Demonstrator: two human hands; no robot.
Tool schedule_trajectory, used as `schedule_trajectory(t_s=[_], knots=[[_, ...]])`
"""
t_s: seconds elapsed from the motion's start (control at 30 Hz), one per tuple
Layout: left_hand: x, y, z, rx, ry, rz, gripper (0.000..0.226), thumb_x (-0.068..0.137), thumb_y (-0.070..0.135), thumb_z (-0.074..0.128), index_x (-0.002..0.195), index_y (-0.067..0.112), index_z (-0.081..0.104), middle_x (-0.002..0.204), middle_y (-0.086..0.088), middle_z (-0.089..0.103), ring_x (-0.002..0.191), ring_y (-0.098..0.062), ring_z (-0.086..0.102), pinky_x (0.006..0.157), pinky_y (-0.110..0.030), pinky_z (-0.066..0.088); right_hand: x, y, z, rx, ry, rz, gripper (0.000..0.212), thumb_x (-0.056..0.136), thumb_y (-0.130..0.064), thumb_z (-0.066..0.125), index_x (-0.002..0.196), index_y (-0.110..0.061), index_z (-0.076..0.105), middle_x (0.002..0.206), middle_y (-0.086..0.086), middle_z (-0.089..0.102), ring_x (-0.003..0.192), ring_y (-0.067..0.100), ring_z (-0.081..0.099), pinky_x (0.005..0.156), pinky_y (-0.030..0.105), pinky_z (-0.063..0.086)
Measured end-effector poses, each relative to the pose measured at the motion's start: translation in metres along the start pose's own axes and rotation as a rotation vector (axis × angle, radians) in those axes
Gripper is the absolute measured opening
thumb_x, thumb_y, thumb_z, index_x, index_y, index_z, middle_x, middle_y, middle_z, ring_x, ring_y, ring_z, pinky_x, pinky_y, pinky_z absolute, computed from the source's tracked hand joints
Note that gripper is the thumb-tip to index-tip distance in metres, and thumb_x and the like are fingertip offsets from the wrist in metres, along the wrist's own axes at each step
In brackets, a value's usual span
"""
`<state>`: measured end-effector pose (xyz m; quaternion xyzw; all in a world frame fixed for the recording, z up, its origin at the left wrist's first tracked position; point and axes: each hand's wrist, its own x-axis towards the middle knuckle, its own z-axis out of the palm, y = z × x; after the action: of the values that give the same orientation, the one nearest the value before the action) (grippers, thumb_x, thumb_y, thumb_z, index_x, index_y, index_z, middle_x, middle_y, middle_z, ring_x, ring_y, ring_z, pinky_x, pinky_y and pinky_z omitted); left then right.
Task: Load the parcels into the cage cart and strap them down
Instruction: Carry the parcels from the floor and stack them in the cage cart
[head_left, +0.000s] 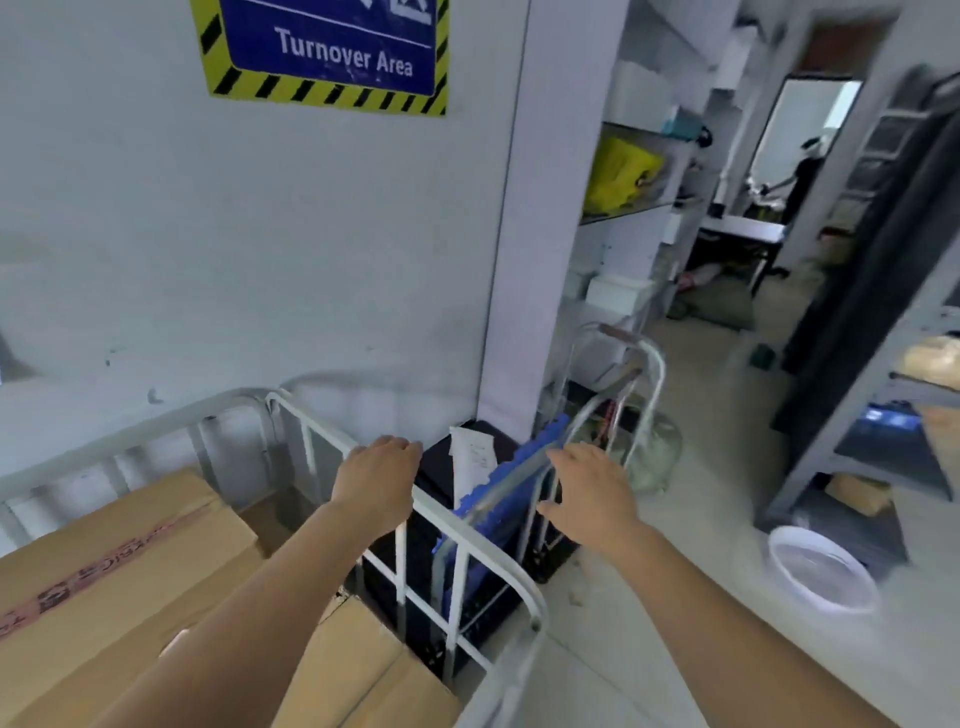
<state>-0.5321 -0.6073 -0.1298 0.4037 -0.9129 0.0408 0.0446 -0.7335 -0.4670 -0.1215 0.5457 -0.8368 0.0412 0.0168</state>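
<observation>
A white metal cage cart (306, 415) stands against the wall at lower left. Inside it lie cardboard parcels: a large taped box (119, 545) and a lower one (363, 670) by the near corner. My left hand (376, 480) is over the cart's right top rail, fingers curled down onto it. My right hand (592, 493) hovers outside the cart with fingers loosely spread, close to the frame of a folded hand trolley (613, 395). No strap is visible.
A black box (441, 462) with a paper label and a blue panel (519, 467) stand between cart and trolley. A white basin (821, 571) lies on the floor at right by grey shelving (872, 410). A person stands far down the aisle.
</observation>
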Motion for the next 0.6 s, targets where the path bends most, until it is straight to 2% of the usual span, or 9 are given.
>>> schedule_trajectory(t_s=[0.13, 0.27, 0.37, 0.6], knots=[[0.006, 0.069, -0.010, -0.003, -0.005, 0.170, 0.034, 0.083, 0.016, 0.059, 0.115, 0.017, 0.049, 0.118, 0.000, 0.057, 0.113, -0.021, 0.052, 0.081, -0.030, 0.040, -0.061, 0.056, -0.017, -0.010, 0.013, 0.193, 0.063, 0.089, -0.042, 0.060, 0.145, -0.022, 0.038, 0.145, 0.002, 0.041, 0.135, 0.024, 0.034, 0.108, 0.037, 0.031], [0.003, 0.141, -0.022, 0.007, 0.029, 0.335, 0.037, 0.089, 0.018, 0.054, 0.125, 0.017, 0.047, 0.122, -0.003, 0.056, 0.115, -0.024, 0.053, 0.087, -0.034, 0.044, -0.121, 0.108, -0.029, -0.031, 0.037, 0.356, 0.056, 0.088, -0.043, 0.060, 0.137, -0.022, 0.043, 0.137, 0.003, 0.047, 0.129, 0.024, 0.041, 0.102, 0.037, 0.035], [-0.007, 0.208, -0.034, -0.008, 0.054, 0.475, 0.045, 0.088, 0.020, 0.057, 0.132, 0.016, 0.045, 0.124, -0.003, 0.056, 0.116, -0.024, 0.053, 0.090, -0.036, 0.046, -0.178, 0.149, -0.038, -0.042, 0.043, 0.491, 0.058, 0.089, -0.046, 0.060, 0.138, -0.019, 0.043, 0.139, 0.003, 0.047, 0.131, 0.024, 0.041, 0.104, 0.038, 0.036], [-0.056, 0.366, -0.048, -0.080, 0.028, 0.692, 0.047, 0.089, 0.016, 0.056, 0.134, 0.015, 0.043, 0.129, -0.002, 0.052, 0.121, -0.024, 0.049, 0.093, -0.037, 0.044, -0.316, 0.242, -0.052, -0.070, 0.038, 0.757, 0.062, 0.090, -0.047, 0.059, 0.143, -0.021, 0.038, 0.146, 0.002, 0.041, 0.137, 0.022, 0.034, 0.108, 0.035, 0.032]])
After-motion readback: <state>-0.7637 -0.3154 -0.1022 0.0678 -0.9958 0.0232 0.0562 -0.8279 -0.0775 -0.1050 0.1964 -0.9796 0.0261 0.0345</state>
